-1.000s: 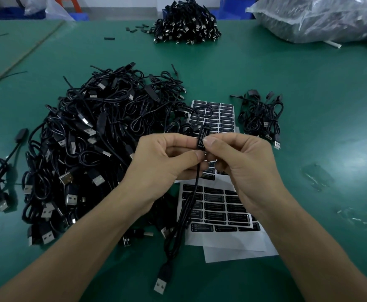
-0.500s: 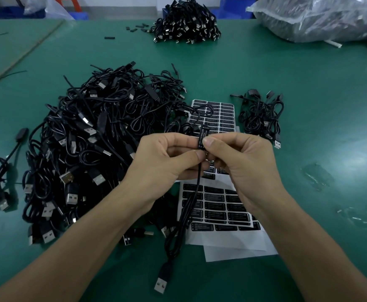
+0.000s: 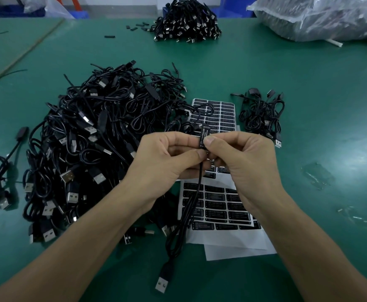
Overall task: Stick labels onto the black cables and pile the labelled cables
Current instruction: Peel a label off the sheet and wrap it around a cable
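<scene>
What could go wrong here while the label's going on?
1. The left hand and right hand pinch the held cable at its label; fingers cover much of it, so it may set skewed or creased.
2. The cable's slack hangs over the label sheet beside the big pile; lifting it away could drag the sheet or snag.

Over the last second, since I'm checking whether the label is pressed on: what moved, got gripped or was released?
Nothing visibly changed. The left hand and right hand keep pinching the labelled black controller block of the thin black USB cable. The white label sheets and big black cable pile on the green table lie as before.
</scene>
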